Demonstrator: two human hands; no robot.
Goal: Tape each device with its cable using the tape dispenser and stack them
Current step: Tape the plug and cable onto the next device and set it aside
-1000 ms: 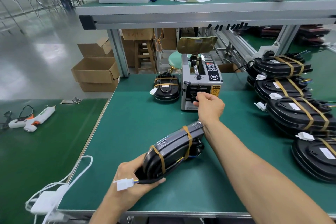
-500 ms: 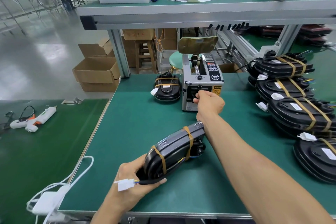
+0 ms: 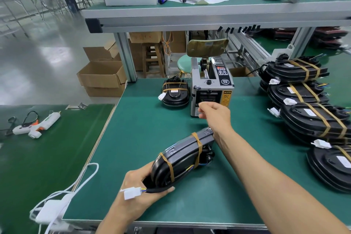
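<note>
My left hand (image 3: 136, 190) grips the near end of a black device (image 3: 182, 156) tilted up off the green mat, with its cable held against it by two brown tape bands. The cable's white connector (image 3: 131, 193) sticks out over my wrist. My right hand (image 3: 214, 112) reaches to the outlet slot of the grey tape dispenser (image 3: 210, 89), thumb and forefinger pinched together at the slot. The tape strip between them is too small to make out clearly.
One taped device (image 3: 175, 95) lies left of the dispenser. Several taped devices (image 3: 311, 119) overlap in a row along the right side. A glue gun (image 3: 38, 125) lies on the left table, and a white adapter with cord (image 3: 51, 211) sits at the near left corner. A shelf (image 3: 209, 15) runs overhead.
My right hand stays at the dispenser outlet, its fingers drawn slightly back from the slot. My left hand keeps the device in the same place.
</note>
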